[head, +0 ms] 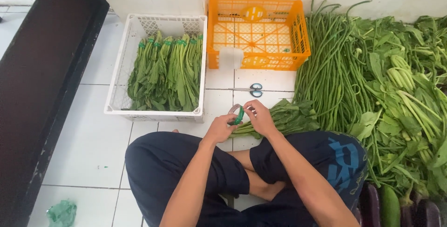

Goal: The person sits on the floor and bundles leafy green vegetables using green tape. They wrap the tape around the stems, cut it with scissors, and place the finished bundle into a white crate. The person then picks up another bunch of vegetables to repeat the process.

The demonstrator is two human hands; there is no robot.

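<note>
Two crates are sitting side by side at the wall: left crate point(122, 68) holding tied bundles point(166, 71), right crate point(258, 33) behind the scissors point(252, 89). Long beans point(331, 68) are lying further right on the floor point(93, 138).

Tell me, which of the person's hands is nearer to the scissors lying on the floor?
Right. The right hand grips the leafy bundle just below the scissors. The left hand, at the green tape roll, sits lower and further to the side.
</note>
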